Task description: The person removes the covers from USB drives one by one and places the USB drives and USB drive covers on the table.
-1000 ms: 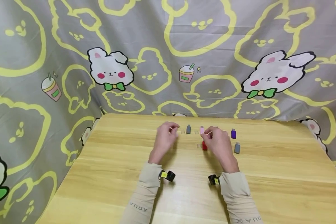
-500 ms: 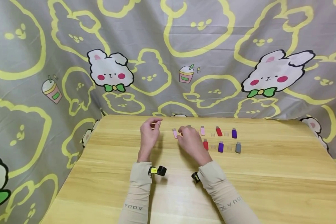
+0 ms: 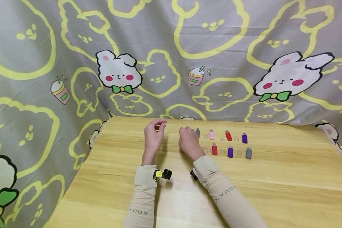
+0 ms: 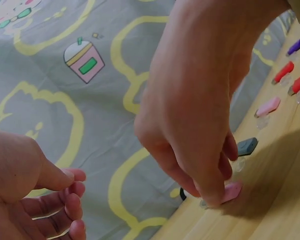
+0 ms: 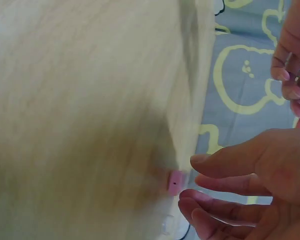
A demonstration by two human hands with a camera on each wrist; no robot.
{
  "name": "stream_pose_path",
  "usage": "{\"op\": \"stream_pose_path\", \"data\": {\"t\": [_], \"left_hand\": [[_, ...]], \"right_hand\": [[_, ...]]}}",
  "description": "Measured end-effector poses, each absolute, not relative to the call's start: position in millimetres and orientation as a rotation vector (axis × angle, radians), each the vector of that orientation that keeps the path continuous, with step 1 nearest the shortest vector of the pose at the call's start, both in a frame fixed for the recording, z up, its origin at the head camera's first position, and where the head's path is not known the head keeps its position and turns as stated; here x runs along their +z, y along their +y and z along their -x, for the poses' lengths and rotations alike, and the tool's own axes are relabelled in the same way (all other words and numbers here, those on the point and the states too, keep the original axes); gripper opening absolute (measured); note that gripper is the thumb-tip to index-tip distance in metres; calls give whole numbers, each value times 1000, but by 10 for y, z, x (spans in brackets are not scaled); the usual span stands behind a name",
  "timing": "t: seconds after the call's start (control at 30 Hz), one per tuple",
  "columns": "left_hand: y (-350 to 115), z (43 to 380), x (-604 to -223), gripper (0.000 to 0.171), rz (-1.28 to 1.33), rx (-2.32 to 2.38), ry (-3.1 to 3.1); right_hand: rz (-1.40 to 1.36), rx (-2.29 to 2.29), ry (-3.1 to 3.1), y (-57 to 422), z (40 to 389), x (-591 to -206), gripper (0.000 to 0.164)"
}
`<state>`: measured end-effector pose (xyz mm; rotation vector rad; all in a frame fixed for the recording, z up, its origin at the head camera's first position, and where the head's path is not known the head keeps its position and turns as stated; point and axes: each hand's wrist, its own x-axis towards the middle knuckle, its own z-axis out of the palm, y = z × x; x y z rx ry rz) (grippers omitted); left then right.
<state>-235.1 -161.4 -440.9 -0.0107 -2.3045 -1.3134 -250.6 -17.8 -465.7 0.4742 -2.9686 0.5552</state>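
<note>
Pink drive [image 4: 233,191] sits half-hidden under the relaxed right grip [image 3: 189,142]; left grip [image 3: 154,135] pinches something unclear.

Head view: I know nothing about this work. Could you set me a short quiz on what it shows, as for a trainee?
1. True or false: the left hand lies flat, palm down, on the table.
2. Which stick is nearest the fingertips of the right hand? A) a pink stick B) a purple one C) a green one
3. How many purple sticks lie on the table?

Key
1. False: its fingers are curled, with thumb and forefinger pinching a small piece.
2. A
3. Two, one in each row.
</note>
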Motion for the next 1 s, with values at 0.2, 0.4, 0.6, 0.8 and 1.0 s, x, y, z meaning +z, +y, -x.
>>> {"op": "stream_pose_path", "data": {"t": [0.2, 0.4, 0.6, 0.8, 1.0], "left_hand": [[-1602, 2348, -4394, 13, 3, -1350, -2339], [-1607, 2348, -4383, 13, 12, -1334, -2348], [-1584, 2351, -4415, 14, 33, -1348, -2380], [-1541, 2340, -4435, 14, 64, -1361, -2399], [-1523, 2344, -4427, 13, 113, -1398, -2432]], "right_hand": [[-470, 569, -3014, -226, 2467, -4691, 9], [-477, 611, -3017, -251, 2436, -4688, 12], [-572, 711, -2900, -208, 2393, -4741, 10], [-581, 976, -2803, -101, 2320, -4720, 4], [-498, 1321, -2770, 103, 2238, -4539, 10]]}}
